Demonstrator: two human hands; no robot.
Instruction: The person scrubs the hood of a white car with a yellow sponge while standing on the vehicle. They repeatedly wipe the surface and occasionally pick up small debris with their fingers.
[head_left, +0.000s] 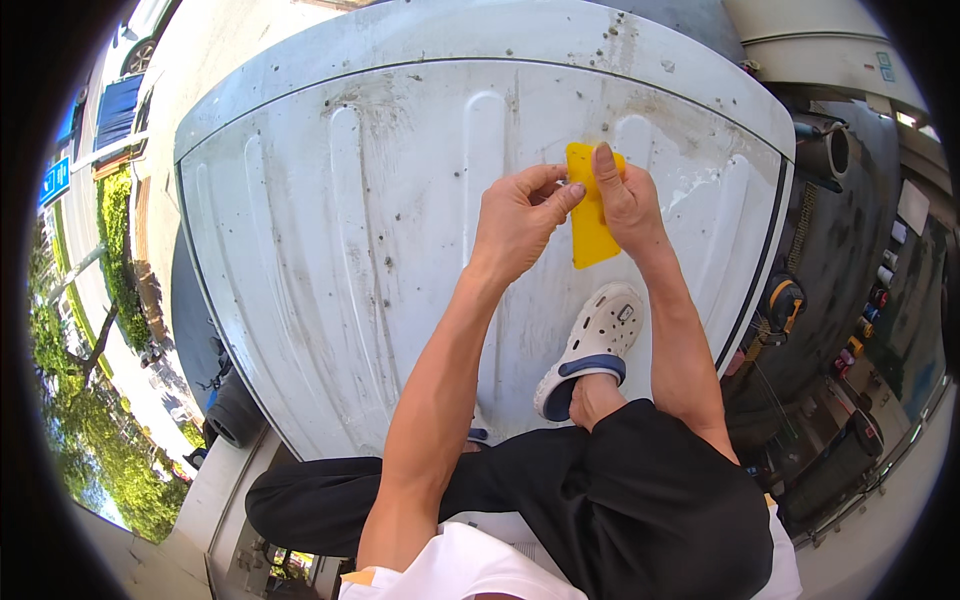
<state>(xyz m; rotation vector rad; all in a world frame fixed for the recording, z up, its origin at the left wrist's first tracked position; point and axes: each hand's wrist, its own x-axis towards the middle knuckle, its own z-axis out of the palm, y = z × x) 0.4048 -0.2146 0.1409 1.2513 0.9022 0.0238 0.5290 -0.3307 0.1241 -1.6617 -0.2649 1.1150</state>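
Observation:
A flat yellow plastic scraper is held up over a white ribbed vehicle roof. My right hand grips its right side, with the thumb laid along the front face and the other fingers hidden behind. At the scraper's left edge, my left hand pinches with thumb and index finger, the thumb tip over the yellow face. Dark specks, grey smears and streaks mark the roof paint. Below the scraper, a white clog with a blue strap on my foot rests on the roof.
A black-edged seam runs around the roof panel. Past the right edge, far below, lie a workshop floor with a black and orange machine and a cylindrical container. Dark tyres stand at lower left. Trees and a blue sign are beyond.

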